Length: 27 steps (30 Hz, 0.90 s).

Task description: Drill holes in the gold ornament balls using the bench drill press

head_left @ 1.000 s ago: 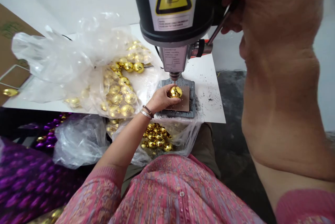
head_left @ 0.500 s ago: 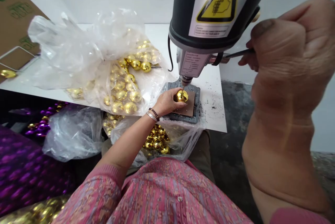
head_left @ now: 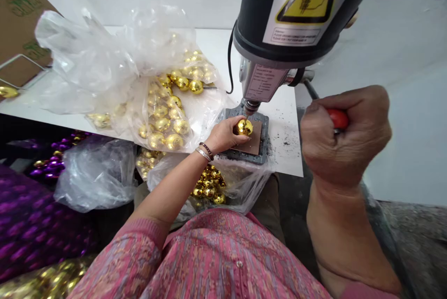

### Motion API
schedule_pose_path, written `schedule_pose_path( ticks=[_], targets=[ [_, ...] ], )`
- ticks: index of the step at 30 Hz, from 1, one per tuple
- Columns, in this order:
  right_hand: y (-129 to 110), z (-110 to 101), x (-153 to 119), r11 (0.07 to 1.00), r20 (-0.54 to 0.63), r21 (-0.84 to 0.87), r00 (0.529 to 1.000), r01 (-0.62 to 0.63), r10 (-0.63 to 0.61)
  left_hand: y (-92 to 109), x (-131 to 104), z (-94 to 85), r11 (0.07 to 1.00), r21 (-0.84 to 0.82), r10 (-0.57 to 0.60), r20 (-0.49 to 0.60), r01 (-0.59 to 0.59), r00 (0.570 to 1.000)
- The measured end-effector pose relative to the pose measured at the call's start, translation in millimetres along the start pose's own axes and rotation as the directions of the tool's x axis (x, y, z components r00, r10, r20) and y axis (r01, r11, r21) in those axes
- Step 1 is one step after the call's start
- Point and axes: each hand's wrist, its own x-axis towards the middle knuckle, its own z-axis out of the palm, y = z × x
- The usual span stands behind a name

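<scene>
My left hand (head_left: 226,135) pinches a gold ball ornament (head_left: 245,126) between thumb and fingers, on a brown board (head_left: 256,143) lying on the dark base plate (head_left: 264,150) of a drill press (head_left: 275,57). The drill's chuck (head_left: 250,105) points down at the ball's top, and its bit meets or nearly meets the ball there. On the right, my right hand (head_left: 344,133) is closed around the feed lever (head_left: 310,90) of the press, whose red knob (head_left: 338,118) shows by the fingers.
A clear plastic bag (head_left: 104,66) of gold balls (head_left: 162,124) lies left on the white table (head_left: 209,40). Another open bag (head_left: 244,185) with gold balls rests on my lap. Dark shavings (head_left: 286,138) litter the table. A cardboard box (head_left: 24,15) and purple ornaments (head_left: 35,224) are at left.
My right hand has swung the feed lever down and toward me, bringing the red knob into view. My left hand keeps the ball in place; the view has shifted slightly.
</scene>
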Motion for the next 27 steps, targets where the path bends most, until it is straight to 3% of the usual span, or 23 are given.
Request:
schedule_pose_path(
  ticks=[8,18,27],
  targets=[
    [11.2,11.2,-19.5,0.994,-0.018,0.043,0.995,0.099,-0.098,2.6,-1.5,0.0,0.999,0.040,0.023,-0.010,-0.023,1.000],
    [29.0,31.1,-36.1,0.971,-0.123,0.172,0.981,0.168,-0.148,0.4,-0.8,0.0,0.998,0.044,0.051,0.007,-0.052,0.999],
    [44.8,52.9,-56.4,0.951,-0.166,0.229,0.971,0.208,-0.172,10.9,-3.9,-2.8,0.998,0.065,0.016,0.006,-0.016,1.000]
  ],
)
